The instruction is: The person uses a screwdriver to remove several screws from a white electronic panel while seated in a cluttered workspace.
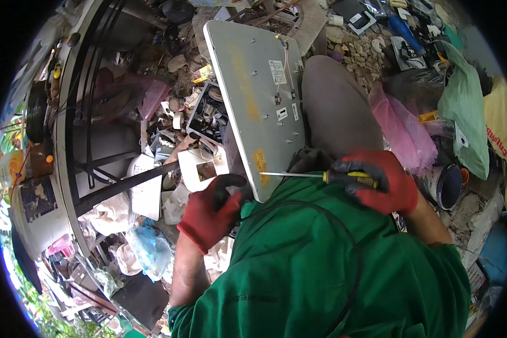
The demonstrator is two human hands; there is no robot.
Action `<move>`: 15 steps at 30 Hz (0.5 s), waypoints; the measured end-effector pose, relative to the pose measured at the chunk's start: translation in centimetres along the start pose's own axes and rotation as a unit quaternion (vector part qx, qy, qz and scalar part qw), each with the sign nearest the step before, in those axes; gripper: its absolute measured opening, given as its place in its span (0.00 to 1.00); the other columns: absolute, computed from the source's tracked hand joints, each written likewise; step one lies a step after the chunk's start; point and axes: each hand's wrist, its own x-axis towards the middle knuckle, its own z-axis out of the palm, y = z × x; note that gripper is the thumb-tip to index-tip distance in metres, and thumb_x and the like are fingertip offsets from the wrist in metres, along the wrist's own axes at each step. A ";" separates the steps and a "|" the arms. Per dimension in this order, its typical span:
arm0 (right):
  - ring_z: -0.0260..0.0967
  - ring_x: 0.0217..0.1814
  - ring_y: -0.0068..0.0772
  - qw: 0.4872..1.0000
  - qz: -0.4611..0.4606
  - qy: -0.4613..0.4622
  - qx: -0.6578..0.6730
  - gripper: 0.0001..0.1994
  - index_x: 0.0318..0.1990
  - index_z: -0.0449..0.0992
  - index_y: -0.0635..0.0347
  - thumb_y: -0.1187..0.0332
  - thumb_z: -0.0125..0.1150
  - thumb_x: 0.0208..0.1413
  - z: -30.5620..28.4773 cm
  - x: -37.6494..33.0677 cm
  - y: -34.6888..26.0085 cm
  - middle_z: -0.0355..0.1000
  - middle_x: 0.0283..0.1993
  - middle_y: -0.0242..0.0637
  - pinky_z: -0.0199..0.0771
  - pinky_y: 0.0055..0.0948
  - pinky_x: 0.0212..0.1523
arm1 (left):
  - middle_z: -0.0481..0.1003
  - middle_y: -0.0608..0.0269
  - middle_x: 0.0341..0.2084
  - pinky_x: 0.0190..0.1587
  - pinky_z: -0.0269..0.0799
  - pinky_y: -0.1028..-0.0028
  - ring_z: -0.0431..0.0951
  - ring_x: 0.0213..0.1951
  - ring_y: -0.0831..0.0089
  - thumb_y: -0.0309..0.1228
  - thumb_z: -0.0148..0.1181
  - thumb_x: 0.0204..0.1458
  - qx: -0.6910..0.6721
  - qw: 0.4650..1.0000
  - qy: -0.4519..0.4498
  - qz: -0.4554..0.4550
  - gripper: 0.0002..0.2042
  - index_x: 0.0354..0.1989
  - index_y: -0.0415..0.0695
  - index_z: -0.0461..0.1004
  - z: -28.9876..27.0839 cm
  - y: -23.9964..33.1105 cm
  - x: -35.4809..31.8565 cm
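A flat grey metal panel (pixel 265 107) with a white rim stands tilted against my lap, its back bearing labels, a short cable and yellowish adhesive strips. My right hand (pixel 386 180), in a red and black glove, is closed around the black and yellow handle of a screwdriver (pixel 298 175). The screwdriver's shaft points left, its tip at the lower adhesive strip (pixel 260 163). At the panel's lower left corner is my left hand (pixel 211 211), gloved alike, its fingers curled at the edge; their tips are partly hidden.
A black metal frame (pixel 129 183) rises on the left. Beyond the panel sits a crate of small parts (pixel 208 112). Pink netting (pixel 403 132), a green bag (pixel 465 107) and a dark bucket (pixel 448 186) lie to the right. A black cable (pixel 343 231) crosses my green shirt.
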 end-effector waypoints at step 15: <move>0.80 0.44 0.48 1.000 -0.016 0.006 0.009 0.25 0.53 0.76 0.64 0.66 0.69 0.46 0.7 -1.7 -1.9 0.79 0.46 0.46 0.80 0.38 0.43 | 0.80 0.46 0.47 0.53 0.76 0.62 0.81 0.51 0.56 0.34 0.73 0.45 0.010 0.991 0.016 0.136 0.36 0.64 0.37 0.65 5.3 -1.7 1.9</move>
